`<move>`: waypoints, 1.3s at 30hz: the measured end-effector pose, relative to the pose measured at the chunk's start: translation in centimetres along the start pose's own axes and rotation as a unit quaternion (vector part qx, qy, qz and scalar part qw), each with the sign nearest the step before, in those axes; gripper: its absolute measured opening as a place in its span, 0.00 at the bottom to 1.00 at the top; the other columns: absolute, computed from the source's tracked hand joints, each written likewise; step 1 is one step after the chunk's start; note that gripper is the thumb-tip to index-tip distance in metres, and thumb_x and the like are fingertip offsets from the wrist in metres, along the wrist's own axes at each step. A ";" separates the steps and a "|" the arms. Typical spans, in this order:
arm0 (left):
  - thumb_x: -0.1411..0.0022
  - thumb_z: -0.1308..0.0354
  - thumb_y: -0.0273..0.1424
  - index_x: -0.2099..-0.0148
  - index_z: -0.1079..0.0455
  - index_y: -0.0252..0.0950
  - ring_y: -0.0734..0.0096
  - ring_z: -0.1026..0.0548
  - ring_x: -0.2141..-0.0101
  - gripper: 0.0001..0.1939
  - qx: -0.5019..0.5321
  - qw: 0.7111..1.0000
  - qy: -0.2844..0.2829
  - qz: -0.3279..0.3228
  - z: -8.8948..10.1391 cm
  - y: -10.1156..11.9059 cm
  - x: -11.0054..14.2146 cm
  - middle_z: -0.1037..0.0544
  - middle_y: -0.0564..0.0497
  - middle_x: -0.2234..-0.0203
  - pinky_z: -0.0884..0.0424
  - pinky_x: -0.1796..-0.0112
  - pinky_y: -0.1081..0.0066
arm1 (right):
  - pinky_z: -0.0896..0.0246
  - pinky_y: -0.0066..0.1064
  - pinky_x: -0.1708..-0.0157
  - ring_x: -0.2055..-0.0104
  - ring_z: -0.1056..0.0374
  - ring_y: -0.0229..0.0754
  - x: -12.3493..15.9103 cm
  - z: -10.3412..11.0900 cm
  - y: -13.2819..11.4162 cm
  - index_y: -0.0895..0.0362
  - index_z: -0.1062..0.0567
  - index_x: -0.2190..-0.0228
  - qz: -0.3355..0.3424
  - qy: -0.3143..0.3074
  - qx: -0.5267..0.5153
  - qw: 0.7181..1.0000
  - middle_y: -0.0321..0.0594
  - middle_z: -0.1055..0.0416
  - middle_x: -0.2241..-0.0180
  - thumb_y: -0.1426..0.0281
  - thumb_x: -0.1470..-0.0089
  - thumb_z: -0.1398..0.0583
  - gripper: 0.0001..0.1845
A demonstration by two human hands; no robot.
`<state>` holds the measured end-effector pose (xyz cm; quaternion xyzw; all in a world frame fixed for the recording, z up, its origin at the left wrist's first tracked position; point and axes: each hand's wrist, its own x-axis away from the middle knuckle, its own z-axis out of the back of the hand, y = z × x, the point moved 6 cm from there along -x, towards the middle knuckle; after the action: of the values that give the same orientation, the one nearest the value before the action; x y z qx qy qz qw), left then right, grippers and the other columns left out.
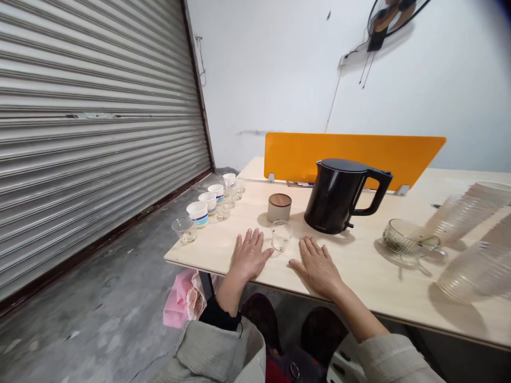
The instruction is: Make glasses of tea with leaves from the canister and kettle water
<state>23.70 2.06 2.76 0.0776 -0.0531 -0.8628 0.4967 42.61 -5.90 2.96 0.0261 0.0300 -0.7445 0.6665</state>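
Small clear glass cup stands on the pale wooden worktop, just beyond and between the person's two hands, at 12 o'clock from them; whether anything lies in its base is hard to tell. The left hand and right hand both rest palm down on the worktop, with the fingers spread wide and holding nothing. Behind the cup stands a wood-lidded canister, and at 1 o'clock a black electric kettle sits with its lid on. At 10 o'clock, a row of blue-banded paper cups runs toward the worktop's far corner, with small glass cups alongside it and another glass cup at its near end. At 3 o'clock lie a ribbed glass vessel and stacks of clear plastic cups on their sides. Nothing is in hand, and all these things stand apart from the fingers, with only the small glass cup close by.
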 end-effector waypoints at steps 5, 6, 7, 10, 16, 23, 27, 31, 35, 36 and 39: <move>0.29 0.68 0.55 0.25 0.56 0.36 0.56 0.62 0.27 0.40 0.000 1.000 -0.002 0.001 0.1 0.1 0.1 0.58 0.49 0.26 0.62 0.31 0.45 | 0.68 0.53 0.29 0.25 0.65 0.55 0.0 -0.2 0.0 0.68 0.48 0.30 0.001 -0.002 0.007 1.000 0.54 0.58 0.27 0.44 0.35 0.57 0.48; 0.29 0.68 0.55 0.25 0.56 0.36 0.56 0.62 0.27 0.40 0.002 1.000 -0.002 0.001 0.1 0.1 0.1 0.58 0.49 0.26 0.63 0.31 0.45 | 0.68 0.53 0.29 0.25 0.66 0.55 0.0 -0.2 0.0 0.68 0.48 0.30 0.000 -0.002 0.007 1.000 0.53 0.58 0.27 0.44 0.35 0.57 0.48; 0.29 0.68 0.55 0.25 0.56 0.36 0.56 0.62 0.27 0.40 0.003 1.000 -0.002 0.001 0.1 0.1 0.1 0.58 0.49 0.26 0.63 0.31 0.45 | 0.68 0.53 0.29 0.25 0.66 0.55 0.0 -0.2 0.0 0.67 0.48 0.30 0.000 -0.001 0.006 1.000 0.53 0.58 0.27 0.44 0.35 0.57 0.47; 0.29 0.68 0.55 0.25 0.55 0.36 0.56 0.62 0.27 0.40 0.007 1.000 -0.002 -0.001 0.2 0.1 0.2 0.58 0.49 0.26 0.63 0.31 0.45 | 0.68 0.53 0.29 0.25 0.66 0.55 0.0 -0.2 0.1 0.66 0.47 0.30 -0.003 0.000 -0.002 1.000 0.53 0.58 0.27 0.44 0.35 0.57 0.46; 0.28 0.68 0.52 0.25 0.55 0.35 0.56 0.61 0.27 0.39 0.001 1.000 -0.003 -0.004 0.0 0.0 0.0 0.58 0.48 0.26 0.62 0.31 0.45 | 0.67 0.53 0.29 0.25 0.65 0.55 0.1 -0.2 0.0 0.68 0.48 0.30 0.000 0.004 0.012 1.000 0.53 0.57 0.27 0.45 0.34 0.58 0.47; 0.27 0.67 0.43 0.25 0.55 0.39 0.58 0.60 0.27 0.33 -0.008 1.000 0.005 -0.004 -0.4 -0.3 -0.3 0.56 0.50 0.26 0.60 0.31 0.46 | 0.67 0.53 0.30 0.25 0.64 0.53 0.1 -0.2 0.1 0.65 0.46 0.31 -0.002 0.009 0.004 1.000 0.52 0.56 0.28 0.49 0.33 0.59 0.42; 0.27 0.67 0.42 0.25 0.54 0.39 0.59 0.60 0.27 0.32 -0.008 1.000 0.007 -0.004 -0.5 -0.3 -0.3 0.55 0.51 0.26 0.60 0.31 0.46 | 0.67 0.52 0.29 0.25 0.64 0.52 0.0 -0.5 0.3 0.65 0.46 0.30 0.001 0.003 0.013 1.000 0.50 0.57 0.27 0.54 0.32 0.60 0.39; 0.27 0.67 0.42 0.25 0.54 0.39 0.59 0.59 0.27 0.33 -0.008 1.000 0.008 -0.007 -0.5 -0.3 -0.3 0.55 0.50 0.26 0.60 0.31 0.47 | 0.67 0.52 0.29 0.25 0.64 0.51 0.1 -0.5 0.4 0.66 0.46 0.31 0.003 0.002 0.014 1.000 0.49 0.57 0.27 0.55 0.32 0.60 0.38; 0.27 0.68 0.42 0.25 0.54 0.39 0.59 0.59 0.27 0.33 -0.009 1.000 0.008 -0.008 -0.5 -0.3 -0.2 0.55 0.50 0.26 0.60 0.31 0.47 | 0.66 0.52 0.30 0.25 0.64 0.51 0.1 -0.4 0.4 0.65 0.46 0.31 0.004 0.004 0.014 1.000 0.50 0.56 0.27 0.56 0.32 0.60 0.38; 0.27 0.68 0.42 0.25 0.54 0.39 0.59 0.60 0.27 0.33 -0.008 1.000 0.007 -0.008 -0.5 -0.3 -0.2 0.55 0.50 0.26 0.60 0.31 0.47 | 0.66 0.52 0.30 0.25 0.64 0.51 0.1 -0.4 0.3 0.65 0.46 0.31 0.003 0.004 0.013 1.000 0.50 0.56 0.27 0.56 0.32 0.60 0.37; 0.27 0.68 0.42 0.25 0.55 0.38 0.58 0.59 0.27 0.33 -0.007 1.000 0.004 -0.009 -0.5 -0.3 -0.3 0.56 0.50 0.26 0.61 0.31 0.46 | 0.66 0.52 0.30 0.25 0.64 0.51 0.1 -0.4 0.3 0.64 0.46 0.31 0.001 0.002 0.012 1.000 0.50 0.56 0.27 0.57 0.32 0.60 0.37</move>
<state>23.66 2.43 2.29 0.0784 -0.0444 -0.8670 0.4901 42.94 -5.98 2.54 0.0361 0.0226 -0.7441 0.6667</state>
